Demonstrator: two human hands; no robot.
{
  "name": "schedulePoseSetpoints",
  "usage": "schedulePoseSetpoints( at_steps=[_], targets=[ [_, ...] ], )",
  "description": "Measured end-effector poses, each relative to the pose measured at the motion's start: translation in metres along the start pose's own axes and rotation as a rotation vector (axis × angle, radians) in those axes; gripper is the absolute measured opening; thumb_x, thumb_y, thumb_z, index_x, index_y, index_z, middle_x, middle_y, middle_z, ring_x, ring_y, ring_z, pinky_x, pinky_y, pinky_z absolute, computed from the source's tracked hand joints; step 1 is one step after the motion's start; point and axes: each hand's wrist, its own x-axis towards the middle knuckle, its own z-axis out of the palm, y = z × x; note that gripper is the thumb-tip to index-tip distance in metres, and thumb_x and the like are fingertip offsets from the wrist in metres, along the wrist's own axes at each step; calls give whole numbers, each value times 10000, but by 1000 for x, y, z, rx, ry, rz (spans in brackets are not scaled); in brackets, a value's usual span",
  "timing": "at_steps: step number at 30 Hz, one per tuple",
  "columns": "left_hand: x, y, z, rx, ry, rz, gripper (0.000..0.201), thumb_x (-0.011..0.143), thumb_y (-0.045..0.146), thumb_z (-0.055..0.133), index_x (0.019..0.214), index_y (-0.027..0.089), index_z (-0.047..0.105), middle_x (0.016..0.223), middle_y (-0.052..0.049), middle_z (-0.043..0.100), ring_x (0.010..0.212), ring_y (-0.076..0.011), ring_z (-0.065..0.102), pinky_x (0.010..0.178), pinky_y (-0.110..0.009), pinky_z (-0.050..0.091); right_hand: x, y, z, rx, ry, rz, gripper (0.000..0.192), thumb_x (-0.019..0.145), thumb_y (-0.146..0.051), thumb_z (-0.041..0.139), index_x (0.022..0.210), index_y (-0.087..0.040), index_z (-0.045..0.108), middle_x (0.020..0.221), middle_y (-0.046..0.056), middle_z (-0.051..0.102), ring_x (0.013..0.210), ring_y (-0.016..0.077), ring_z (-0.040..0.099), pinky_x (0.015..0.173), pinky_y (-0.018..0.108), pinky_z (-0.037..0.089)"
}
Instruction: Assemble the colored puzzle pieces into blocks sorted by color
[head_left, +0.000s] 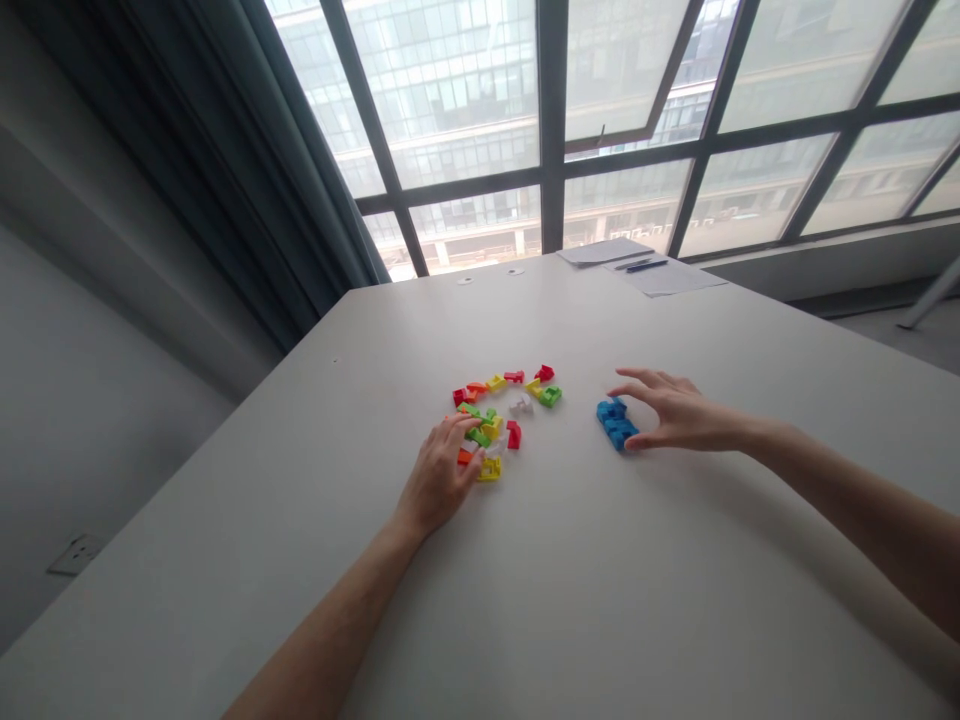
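Observation:
On the white table lies a loose pile of small plastic toy blocks in several colours. My left hand (444,470) reaches over the pile's near left side, thumb and fingers apart. Under and beside its fingertips are green blocks (478,436), an orange block (464,457) and a yellow block (490,469), partly hidden. A red block (514,434) lies just right of them. Farther right, blue blocks (617,424) sit close together in a short row. My right hand (667,408) is spread at their right side, its thumb close to their near end; whether it touches them I cannot tell.
More blocks form an arc at the pile's far side, among them a red block (545,373), a green block (551,397) and a white block (521,405). Paper sheets (675,279) and a pen (646,266) lie by the window. A dark curtain (225,150) hangs left.

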Motion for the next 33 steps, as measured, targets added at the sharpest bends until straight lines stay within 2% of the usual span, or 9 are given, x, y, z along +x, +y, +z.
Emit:
schedulePoseSetpoints(
  at_steps=[7, 20, 24, 29, 33],
  targets=[
    [0, 1, -1, -8, 28, 6, 312, 890, 232, 500, 1199, 196, 525, 1290, -107, 540, 1250, -247, 480, 1079, -461, 396, 14, -16, -9, -182, -52, -52, 597, 613, -552, 696, 1136, -270, 640, 1518, 122, 360, 1380, 409, 310, 1061, 577, 286],
    [0, 0, 0, -10, 25, 7, 317, 890, 232, 506, 1204, 190, 525, 1288, -113, 532, 1240, -246, 482, 1083, -467, 395, 18, -8, -11, -176, -95, -33, 644, 569, -555, 714, 1141, -269, 639, 1499, 127, 392, 1367, 426, 324, 1059, 590, 275],
    [0, 0, 0, -11, 30, 11, 317, 890, 235, 506, 1205, 199, 525, 1281, -111, 534, 1229, -252, 490, 1073, -478, 402, 15, 13, -14, -208, -86, -7, 649, 558, -564, 719, 1147, -307, 630, 1474, 115, 428, 1350, 417, 359, 1038, 601, 301],
    [0, -2, 2, 4, 37, 9, 312, 885, 234, 508, 1194, 198, 539, 1287, -107, 533, 1236, -249, 486, 1076, -469, 403, 2, 60, -23, -209, -86, 69, 682, 514, -532, 767, 1159, -350, 642, 1418, 90, 501, 1285, 437, 438, 991, 619, 349],
    [-1, -2, 2, 1, 31, 4, 313, 889, 233, 507, 1198, 201, 533, 1295, -108, 527, 1244, -251, 478, 1078, -474, 396, -10, 102, -32, -155, -30, 161, 630, 470, -414, 837, 1077, -299, 711, 1339, 165, 572, 1217, 462, 488, 938, 601, 336]
  ],
)
